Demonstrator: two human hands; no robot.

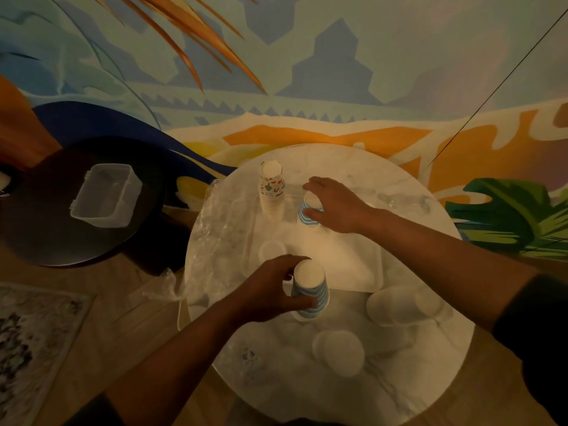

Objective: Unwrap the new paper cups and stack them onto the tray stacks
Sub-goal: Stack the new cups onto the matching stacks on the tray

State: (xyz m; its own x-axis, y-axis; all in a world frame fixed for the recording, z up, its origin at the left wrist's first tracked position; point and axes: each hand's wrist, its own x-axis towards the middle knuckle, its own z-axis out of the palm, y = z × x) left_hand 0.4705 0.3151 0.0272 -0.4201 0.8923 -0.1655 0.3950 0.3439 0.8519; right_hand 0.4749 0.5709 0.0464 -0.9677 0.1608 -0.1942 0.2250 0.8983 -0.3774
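A white tray (347,265) lies on the round marble table (384,379). My left hand (270,289) grips an upside-down stack of blue-striped paper cups (310,292) standing just off the tray's near edge. My right hand (333,204) holds another upside-down blue-striped cup stack (309,212) at the tray's far side, fingers curled over its top. A taller stack of cups with coloured prints (272,187) stands upright to its left. A plain white cup stack (272,250) sits at the tray's left edge.
Crumpled clear plastic wrap (215,241) hangs over the table's left edge. Pale white cups (402,305) and another white cup stack (338,352) lie on the near table. A clear plastic box (106,195) rests on a dark round table (46,235) at left. More clear wrap (405,201) lies far right.
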